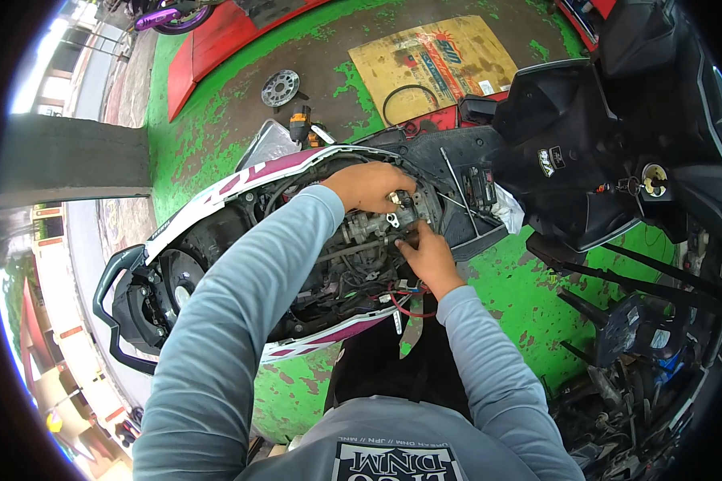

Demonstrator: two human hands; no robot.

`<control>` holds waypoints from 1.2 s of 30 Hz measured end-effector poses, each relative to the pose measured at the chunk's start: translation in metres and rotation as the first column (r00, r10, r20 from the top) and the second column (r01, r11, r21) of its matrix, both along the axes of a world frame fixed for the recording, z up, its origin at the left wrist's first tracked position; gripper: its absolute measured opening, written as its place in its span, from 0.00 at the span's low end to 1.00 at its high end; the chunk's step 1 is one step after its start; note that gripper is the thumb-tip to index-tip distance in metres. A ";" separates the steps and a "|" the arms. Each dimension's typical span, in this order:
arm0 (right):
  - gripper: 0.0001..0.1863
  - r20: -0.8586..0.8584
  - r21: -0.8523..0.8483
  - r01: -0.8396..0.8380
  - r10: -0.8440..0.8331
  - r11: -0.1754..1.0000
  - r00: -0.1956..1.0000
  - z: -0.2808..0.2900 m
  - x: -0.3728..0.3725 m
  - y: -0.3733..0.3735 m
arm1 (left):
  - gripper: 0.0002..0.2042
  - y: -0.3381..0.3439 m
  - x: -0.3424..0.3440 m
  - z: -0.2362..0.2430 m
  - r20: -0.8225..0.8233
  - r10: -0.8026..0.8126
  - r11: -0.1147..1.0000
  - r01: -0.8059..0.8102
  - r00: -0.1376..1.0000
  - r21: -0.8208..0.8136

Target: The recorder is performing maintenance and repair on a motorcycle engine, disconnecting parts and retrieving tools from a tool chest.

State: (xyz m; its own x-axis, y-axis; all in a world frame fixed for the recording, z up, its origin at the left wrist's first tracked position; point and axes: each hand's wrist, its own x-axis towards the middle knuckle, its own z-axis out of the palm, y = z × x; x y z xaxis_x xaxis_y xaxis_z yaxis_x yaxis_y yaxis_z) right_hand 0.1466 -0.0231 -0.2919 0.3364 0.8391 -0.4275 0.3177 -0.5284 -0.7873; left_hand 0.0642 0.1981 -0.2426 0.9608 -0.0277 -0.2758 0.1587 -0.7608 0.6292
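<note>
Both my hands reach into the opened body of a scooter, with its white and magenta side panel (217, 196) along the far side. My left hand (371, 187) bends over the top of the exposed engine (363, 231). Its fingers curl down beside a small brass-coloured metal fitting (394, 197), and what they grip is hidden. On the near side of the same engine part, my right hand (435, 263) has its thumb and fingers bent against the metal. Whatever sits between those fingertips cannot be made out. Loose wires (405, 290) lie just left of the right hand.
On the scooter's floorboard lie a long metal rod (457, 183), a dark tool tray (480, 188) and a white rag (507, 210). Beyond are a cordless drill (299, 124), a round metal disc (281, 88) and yellow cardboard (429, 68) with a black belt. A grey pillar (72, 160) stands left.
</note>
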 end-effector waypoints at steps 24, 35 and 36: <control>0.13 -0.347 0.402 0.488 -0.364 0.775 0.864 0.040 -0.004 0.059 | 0.16 0.033 -0.007 0.037 -0.253 0.247 0.574 -0.352 0.935 -0.740; 0.15 -0.757 0.206 0.715 -0.355 0.668 0.549 0.069 -0.014 0.085 | 0.21 0.023 -0.027 0.036 -0.237 0.494 0.465 -0.484 0.837 -0.741; 0.15 -0.756 0.209 0.717 -0.356 0.665 0.550 0.069 -0.013 0.086 | 0.20 0.019 -0.026 0.037 -0.217 0.524 0.469 -0.491 0.824 -0.734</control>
State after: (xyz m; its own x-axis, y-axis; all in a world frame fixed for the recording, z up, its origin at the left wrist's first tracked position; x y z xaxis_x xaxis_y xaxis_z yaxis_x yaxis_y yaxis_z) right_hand 0.1339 0.0624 -0.2229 0.6037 0.7191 -0.3441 -0.5413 0.0529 -0.8391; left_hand 0.0377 0.2175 -0.2060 0.8831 0.2941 -0.3657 0.3269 0.1736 0.9290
